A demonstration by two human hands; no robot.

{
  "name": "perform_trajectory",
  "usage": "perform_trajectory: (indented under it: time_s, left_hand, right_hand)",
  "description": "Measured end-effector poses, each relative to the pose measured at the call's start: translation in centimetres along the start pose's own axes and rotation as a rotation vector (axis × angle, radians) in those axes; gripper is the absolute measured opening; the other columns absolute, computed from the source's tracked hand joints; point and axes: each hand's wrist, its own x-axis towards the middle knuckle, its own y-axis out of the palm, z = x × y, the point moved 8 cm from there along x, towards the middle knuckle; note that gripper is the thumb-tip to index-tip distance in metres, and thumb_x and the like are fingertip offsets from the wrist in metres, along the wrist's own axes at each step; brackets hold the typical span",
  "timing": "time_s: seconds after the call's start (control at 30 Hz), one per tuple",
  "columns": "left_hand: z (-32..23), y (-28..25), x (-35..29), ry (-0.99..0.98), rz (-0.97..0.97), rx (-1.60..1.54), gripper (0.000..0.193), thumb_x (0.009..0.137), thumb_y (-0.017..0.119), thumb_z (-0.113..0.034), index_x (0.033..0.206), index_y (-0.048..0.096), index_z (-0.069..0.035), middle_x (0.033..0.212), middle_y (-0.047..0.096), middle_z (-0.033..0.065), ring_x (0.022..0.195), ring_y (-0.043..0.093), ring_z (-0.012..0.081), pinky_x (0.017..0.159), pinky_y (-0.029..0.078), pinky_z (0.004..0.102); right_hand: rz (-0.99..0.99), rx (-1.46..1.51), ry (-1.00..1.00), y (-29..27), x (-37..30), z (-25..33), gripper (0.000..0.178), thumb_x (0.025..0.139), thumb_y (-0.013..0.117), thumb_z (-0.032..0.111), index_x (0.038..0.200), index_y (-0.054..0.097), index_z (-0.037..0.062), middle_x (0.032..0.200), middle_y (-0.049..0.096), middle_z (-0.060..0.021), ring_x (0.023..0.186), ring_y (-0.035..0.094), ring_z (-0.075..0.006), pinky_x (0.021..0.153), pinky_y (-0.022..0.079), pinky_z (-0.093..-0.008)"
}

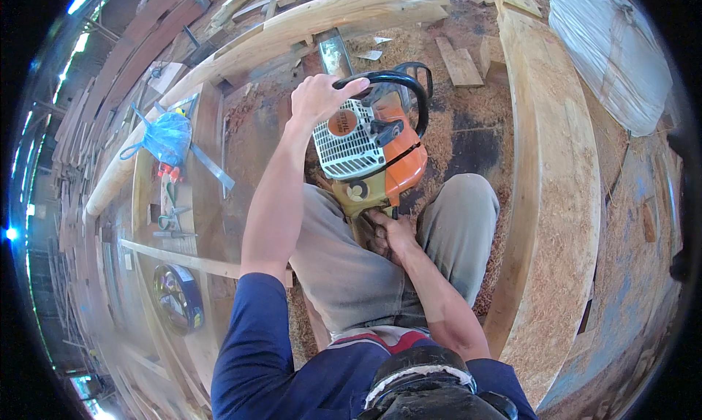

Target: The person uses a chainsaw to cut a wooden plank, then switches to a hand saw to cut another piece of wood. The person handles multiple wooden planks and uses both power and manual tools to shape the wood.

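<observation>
Chainsaw (406, 164), orange and white with an olive-coloured near end, at the middle of the work area, between and just beyond left knee (318, 222) and right knee (464, 200). Clamped on the left part of its black front handlebar (423, 102): left hand (320, 98), with thumb laid toward the right and fingers mostly hidden from view. Curled together at the rear handle (360, 228), on the near side of the machine: right hand (393, 235), with fingers bent inward and partly concealed; impossible to tell from this view whether pressing the trigger. Directed toward the far side: guide bar (335, 56), ending close to the long pale far log (351, 12); contact there not determinable. Along the right, well apart from the saw: thick sawn timber (545, 178), running from far to near. Between saw and timber: open strip of ground (475, 116) strewn with sawdust, narrowed on its near part by the right knee. At the far end of this strip: short board offcut (459, 63). To the left, past open ground beside the left forearm: left beam (208, 120), with blue plastic bag (167, 137) nearby. Nearer, crossing toward the left thigh: thin batten (183, 259).
</observation>
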Motion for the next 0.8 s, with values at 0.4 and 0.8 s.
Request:
perform_trajectory:
  time_s: [0.4, 0.8]
  left_hand:
    - [0.02, 0.17, 0.64, 0.031, -0.028, 0.015, 0.088, 0.080, 0.056, -0.087, 0.085, 0.079, -0.002, 0.082, 0.074, 0.0213, 0.086, 0.073, 0.0386, 0.080, 0.056, 0.0491]
    - [-0.08, 0.33, 0.97, -0.004, 0.015, 0.006, 0.081, 0.082, 0.058, -0.084, 0.090, 0.081, -0.007, 0.084, 0.075, 0.0184, 0.089, 0.073, 0.0365, 0.084, 0.054, 0.0490]
  right_hand:
    - [-0.026, -0.064, -0.029, -0.36, 0.79, 0.13, 0.026, 0.094, 0.075, 0.027, 0.081, 0.059, 0.0118, 0.059, 0.049, 0.0004, 0.041, 0.044, -0.0143, 0.040, 0.037, -0.0360]
    - [0.009, -0.033, 0.022, -0.03, 0.67, 0.62, 0.027, 0.095, 0.075, 0.028, 0.081, 0.057, 0.0126, 0.059, 0.047, 0.0016, 0.042, 0.043, -0.0139, 0.043, 0.039, -0.0370]
